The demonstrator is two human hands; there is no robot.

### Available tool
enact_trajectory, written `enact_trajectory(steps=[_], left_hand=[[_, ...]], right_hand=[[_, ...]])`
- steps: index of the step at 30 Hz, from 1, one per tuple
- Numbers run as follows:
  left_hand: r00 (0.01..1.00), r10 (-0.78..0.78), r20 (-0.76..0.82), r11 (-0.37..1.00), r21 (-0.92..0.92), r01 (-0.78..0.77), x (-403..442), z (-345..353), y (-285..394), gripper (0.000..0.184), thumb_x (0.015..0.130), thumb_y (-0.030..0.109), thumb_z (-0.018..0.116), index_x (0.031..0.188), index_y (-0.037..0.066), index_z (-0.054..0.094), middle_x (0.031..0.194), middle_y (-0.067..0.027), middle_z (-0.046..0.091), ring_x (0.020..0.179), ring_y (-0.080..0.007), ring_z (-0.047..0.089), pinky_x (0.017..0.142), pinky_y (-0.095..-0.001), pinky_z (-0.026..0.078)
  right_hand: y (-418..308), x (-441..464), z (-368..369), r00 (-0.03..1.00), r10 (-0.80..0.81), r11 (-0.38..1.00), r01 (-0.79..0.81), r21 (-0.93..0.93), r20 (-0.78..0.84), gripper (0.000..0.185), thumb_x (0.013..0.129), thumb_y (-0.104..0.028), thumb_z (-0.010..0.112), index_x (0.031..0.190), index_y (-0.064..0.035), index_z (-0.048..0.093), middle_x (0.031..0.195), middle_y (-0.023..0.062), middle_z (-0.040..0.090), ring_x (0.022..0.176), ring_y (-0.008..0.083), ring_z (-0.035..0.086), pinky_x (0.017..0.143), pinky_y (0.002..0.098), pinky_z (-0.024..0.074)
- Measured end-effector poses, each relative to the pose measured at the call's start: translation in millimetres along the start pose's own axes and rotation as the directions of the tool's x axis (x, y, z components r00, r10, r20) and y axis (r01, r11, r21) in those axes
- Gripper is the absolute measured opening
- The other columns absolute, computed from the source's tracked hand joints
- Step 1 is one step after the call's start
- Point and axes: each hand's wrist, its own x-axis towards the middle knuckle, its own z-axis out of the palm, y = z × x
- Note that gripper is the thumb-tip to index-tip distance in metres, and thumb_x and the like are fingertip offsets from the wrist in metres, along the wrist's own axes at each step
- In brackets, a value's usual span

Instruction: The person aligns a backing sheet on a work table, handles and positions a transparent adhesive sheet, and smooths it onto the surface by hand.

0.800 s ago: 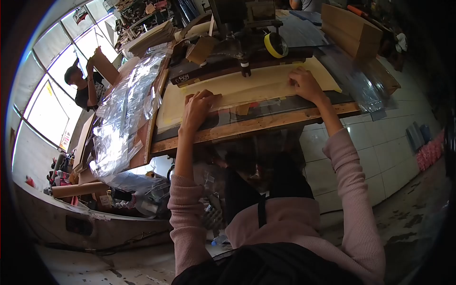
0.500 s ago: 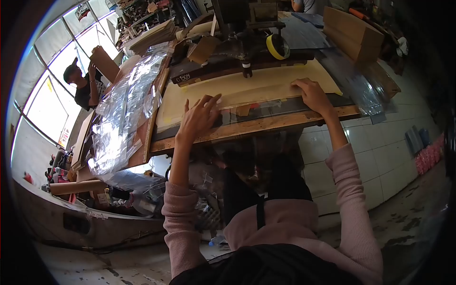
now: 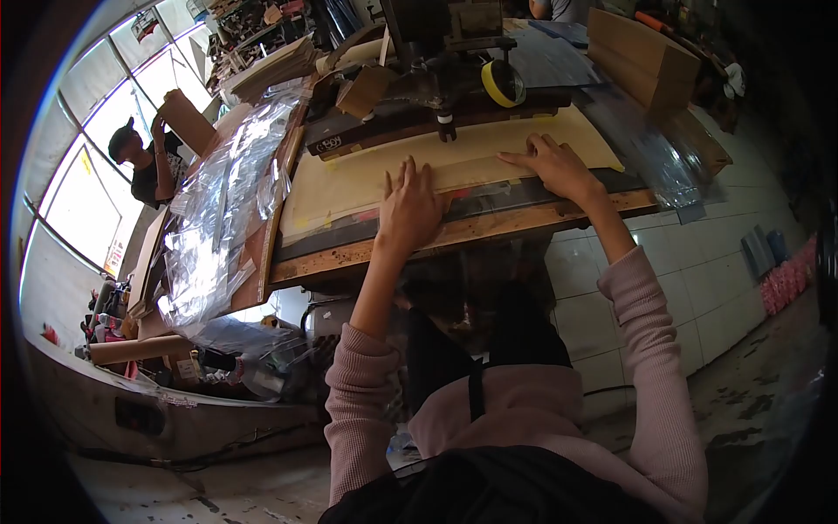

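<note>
A pale cream sheet [image 3: 336, 188] lies flat on the dark bed of a press-like machine, with what looks like clear film along its front part. My left hand [image 3: 410, 210] rests over the sheet's front edge, fingers stretched forward and holding nothing. To its right, my right hand [image 3: 557, 168] touches the sheet's surface with thumb and fingers apart. Behind both hands runs the machine's dark bar [image 3: 384, 129], above the sheet. Reddish and yellow patches show near the front edge, partly covered by my left hand.
A yellow tape roll [image 3: 502, 86] hangs on the machine. Shiny clear plastic sheets [image 3: 218, 210] cover the left side table; more plastic [image 3: 663, 166] lies right. A cardboard box [image 3: 642, 57] stands at the back right. Another person [image 3: 153, 166] at left holds a brown board.
My left hand has slid right along the front edge, closer to my right hand. My right hand has moved slightly left over the sheet, its fingers more extended.
</note>
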Motion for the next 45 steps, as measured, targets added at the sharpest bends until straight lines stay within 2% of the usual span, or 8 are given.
enact_trajectory(steps=[2,14,20,26,29,38,41,45], left_hand=[[0.999,-0.013,0.042,0.979,-0.202,0.021,0.5,-3.7,9.5,0.059,0.088,0.037,0.037,0.138,0.006,0.035,0.139,-0.0346,0.028,0.129,-0.0479,0.029,0.108,-0.0573,0.018],[0.994,-0.107,0.027,0.991,-0.080,0.109,-3.1,-2.0,23.6,0.066,0.085,0.051,0.044,0.135,0.009,0.042,0.136,-0.0380,0.029,0.126,-0.0600,0.022,0.097,-0.0736,0.013],[0.995,-0.089,0.037,0.995,-0.036,0.090,-0.7,-4.7,23.3,0.068,0.083,0.052,0.047,0.134,0.007,0.042,0.132,-0.0408,0.032,0.123,-0.0616,0.025,0.101,-0.0687,0.016],[0.987,-0.152,0.047,0.984,-0.086,0.155,-0.7,-6.7,14.9,0.081,0.082,0.055,0.048,0.128,-0.012,0.039,0.132,-0.0403,0.034,0.128,-0.0496,0.030,0.108,-0.0501,0.023],[0.985,-0.174,0.000,0.984,-0.026,0.174,-8.5,-12.4,0.8,0.079,0.084,0.057,0.044,0.122,-0.013,0.042,0.130,-0.0375,0.038,0.128,-0.0427,0.035,0.109,-0.0451,0.024],[0.962,-0.244,0.123,0.969,0.068,0.237,-27.6,-32.0,-24.6,0.085,0.084,0.057,0.042,0.129,-0.015,0.036,0.135,-0.0345,0.035,0.133,-0.0388,0.030,0.112,-0.0456,0.011],[0.965,-0.238,0.108,0.968,0.111,0.226,-30.0,-29.4,-25.3,0.084,0.085,0.056,0.041,0.131,-0.014,0.035,0.136,-0.0335,0.035,0.133,-0.0385,0.029,0.112,-0.0476,0.008],[0.982,-0.181,0.051,0.972,0.162,0.170,-28.6,-26.9,-23.2,0.080,0.086,0.051,0.040,0.132,-0.015,0.033,0.138,-0.0327,0.032,0.134,-0.0384,0.026,0.112,-0.0506,0.006]], right_hand=[[2.1,-0.2,2.3,1.000,-0.017,1.000,0.017,0.005,-0.015,0.073,0.077,0.012,0.050,0.129,-0.0386,0.049,0.105,0.0082,0.052,0.098,0.0224,0.054,0.077,0.0347,0.0496],[2.0,-1.5,-3.0,0.999,0.022,0.994,-0.024,0.102,0.027,0.073,0.075,0.014,0.050,0.126,-0.0370,0.052,0.111,0.0080,0.052,0.101,0.0227,0.054,0.084,0.0346,0.0492],[1.8,-1.9,-5.2,0.996,0.047,0.987,-0.058,0.153,0.073,0.071,0.075,0.014,0.050,0.125,-0.0366,0.053,0.111,0.0054,0.052,0.101,0.0216,0.055,0.083,0.0353,0.0492],[2.9,-4.0,-6.2,0.994,0.077,0.989,-0.086,0.116,0.080,0.066,0.079,0.009,0.051,0.125,-0.0378,0.053,0.114,0.0018,0.052,0.108,0.0175,0.052,0.084,0.0364,0.0478],[8.6,-8.0,-1.6,0.989,0.114,0.973,-0.130,0.189,0.097,0.065,0.078,0.009,0.051,0.125,-0.0355,0.054,0.117,-0.0002,0.051,0.111,0.0172,0.051,0.087,0.0375,0.0465],[4.9,-8.1,2.2,0.987,0.150,0.971,-0.157,0.178,0.051,0.069,0.070,0.017,0.051,0.122,-0.0293,0.058,0.116,0.0006,0.053,0.109,0.0198,0.052,0.087,0.0335,0.0494],[-0.8,-8.5,-9.5,0.975,0.180,0.961,-0.202,0.188,0.130,0.059,0.077,0.008,0.049,0.124,-0.0265,0.057,0.119,0.0003,0.052,0.110,0.0204,0.052,0.089,0.0342,0.0474],[-14.6,-16.5,-13.8,0.960,0.247,0.953,-0.266,0.148,0.132,0.037,0.090,-0.019,0.047,0.127,-0.0225,0.054,0.131,0.0044,0.047,0.120,0.0246,0.046,0.099,0.0436,0.0382]])
